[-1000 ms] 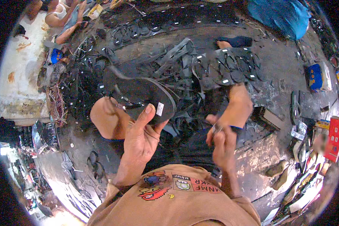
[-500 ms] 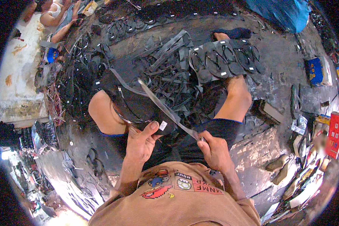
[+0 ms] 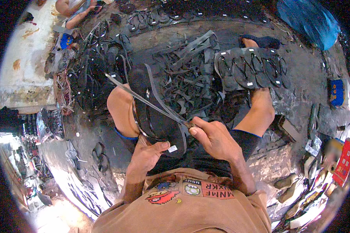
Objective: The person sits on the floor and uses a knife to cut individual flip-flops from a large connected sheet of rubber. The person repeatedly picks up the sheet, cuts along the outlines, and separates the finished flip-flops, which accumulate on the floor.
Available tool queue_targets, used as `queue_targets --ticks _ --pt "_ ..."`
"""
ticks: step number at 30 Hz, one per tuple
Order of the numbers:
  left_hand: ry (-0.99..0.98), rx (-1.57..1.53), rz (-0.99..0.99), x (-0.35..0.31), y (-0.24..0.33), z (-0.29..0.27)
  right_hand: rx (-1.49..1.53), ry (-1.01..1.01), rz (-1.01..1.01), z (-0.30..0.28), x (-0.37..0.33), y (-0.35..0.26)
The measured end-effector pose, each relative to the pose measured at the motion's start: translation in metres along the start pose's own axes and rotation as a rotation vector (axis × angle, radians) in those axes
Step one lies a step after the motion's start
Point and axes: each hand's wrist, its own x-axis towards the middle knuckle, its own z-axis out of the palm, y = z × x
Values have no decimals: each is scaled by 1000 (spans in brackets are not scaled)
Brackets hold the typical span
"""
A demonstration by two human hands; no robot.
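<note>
Over lap: left hand (image 3: pixel 147 152) grips black sandal (image 3: pixel 155 112); right hand (image 3: pixel 216 138) clenched on scissors (image 3: pixel 147 101).

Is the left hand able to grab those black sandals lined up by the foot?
Probably not now: the left hand grips a black rubber sandal, and the row of black sandals lies far across.

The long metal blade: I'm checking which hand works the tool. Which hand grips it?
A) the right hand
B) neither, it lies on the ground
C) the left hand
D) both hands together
A: the right hand grips the long metal blade at its near end, while the left hand holds the black sandal sole by its near edge.
</note>
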Motion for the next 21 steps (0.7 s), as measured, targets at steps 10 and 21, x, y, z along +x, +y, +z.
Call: queue_targets --ticks 10,21 --pt "29 -63 -24 -5 3 7 2 73 -113 15 38 10" --pt "39 128 -158 -16 -3 -6 132 815 -223 12 186 88"
